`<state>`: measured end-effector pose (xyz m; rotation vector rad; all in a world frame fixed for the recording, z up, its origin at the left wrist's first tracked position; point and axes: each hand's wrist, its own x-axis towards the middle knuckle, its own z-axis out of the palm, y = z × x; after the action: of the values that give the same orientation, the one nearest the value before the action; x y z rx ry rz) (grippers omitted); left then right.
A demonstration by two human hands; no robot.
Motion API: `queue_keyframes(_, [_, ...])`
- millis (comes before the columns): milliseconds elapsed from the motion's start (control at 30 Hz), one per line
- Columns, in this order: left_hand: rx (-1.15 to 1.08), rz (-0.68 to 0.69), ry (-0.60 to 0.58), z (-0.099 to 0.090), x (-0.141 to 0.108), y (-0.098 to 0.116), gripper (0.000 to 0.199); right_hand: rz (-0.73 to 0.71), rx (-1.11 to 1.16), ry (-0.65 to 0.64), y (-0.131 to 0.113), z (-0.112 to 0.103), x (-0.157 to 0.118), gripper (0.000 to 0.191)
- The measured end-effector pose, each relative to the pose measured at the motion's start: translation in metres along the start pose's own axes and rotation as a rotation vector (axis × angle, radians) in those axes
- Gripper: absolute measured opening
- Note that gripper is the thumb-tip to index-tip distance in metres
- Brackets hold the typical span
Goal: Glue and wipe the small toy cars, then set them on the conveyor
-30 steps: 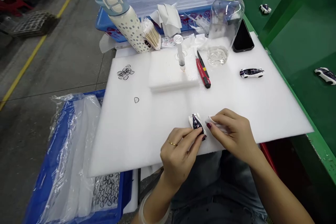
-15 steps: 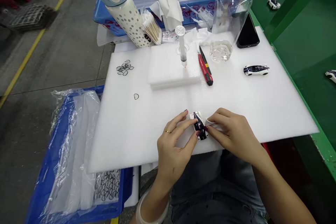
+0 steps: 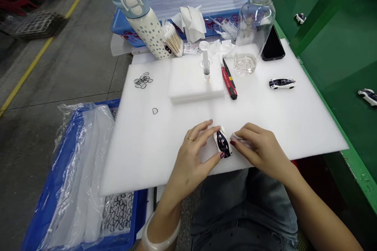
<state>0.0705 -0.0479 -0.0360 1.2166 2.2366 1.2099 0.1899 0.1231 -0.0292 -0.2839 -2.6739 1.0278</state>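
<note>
In the head view, the left hand (image 3: 191,160) holds a white and dark toy car (image 3: 223,143) on the counter (image 3: 132,145), its thumb at the near end and its forefinger at the far end. The right hand (image 3: 262,151), just beside the car, pinches a folded white cloth (image 3: 240,140) between thumb and fingers; whether the cloth touches the car cannot be told. Beyond the right hand lies a second toy car (image 3: 282,83). Ahead of the hands, a syringe (image 3: 205,66) stands tip down on a white foam block (image 3: 185,82), with a red cutter (image 3: 229,86) just right of the block. Farther from the hands stand a clear bottle (image 3: 255,31) and a spotted flask (image 3: 149,33). Beyond the left hand and to its left lie a single black ring (image 3: 153,111) and a small heap of black rings (image 3: 143,81).
</note>
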Motion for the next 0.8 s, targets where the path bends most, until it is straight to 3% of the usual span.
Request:
queue_keyframes(67, [0.033,0.116,-0.14,-0.006,0.003,-0.005,0.057,-0.128,-0.053,0.224,0.001,0.007,-0.012,0.016])
queue_keyframes(133, [0.04,0.181,-0.194,-0.008,0.005,-0.008,0.053,-0.249,-0.198,0.327,-0.002,0.016,-0.021,0.018])
queue_keyframes(233, [0.013,0.174,-0.143,-0.005,0.005,-0.01,0.045,-0.318,-0.413,0.318,-0.009,0.029,-0.027,0.015])
queue_keyframes(400, [0.009,0.148,-0.117,0.0,0.002,-0.009,0.048,-0.214,-0.496,0.391,-0.017,0.041,-0.028,0.013])
queue_keyframes(500, [0.013,0.153,-0.106,0.001,0.0,-0.011,0.047,-0.153,-0.434,0.302,-0.01,0.027,-0.024,0.018])
queue_keyframes(600, [0.015,0.169,-0.088,0.001,-0.001,-0.014,0.045,-0.114,-0.341,0.153,0.004,-0.005,-0.005,0.025])
queue_keyframes(667, [-0.005,0.166,-0.071,0.001,-0.002,-0.016,0.052,-0.048,-0.463,0.189,0.008,-0.023,0.011,0.026])
queue_keyframes(733, [-0.063,0.136,-0.038,-0.001,-0.003,-0.019,0.069,0.016,-0.625,0.268,0.002,-0.026,0.023,0.03])
queue_keyframes(800, [-0.146,0.092,0.015,-0.003,-0.004,-0.023,0.073,0.013,-0.634,0.237,-0.014,-0.011,0.023,0.038])
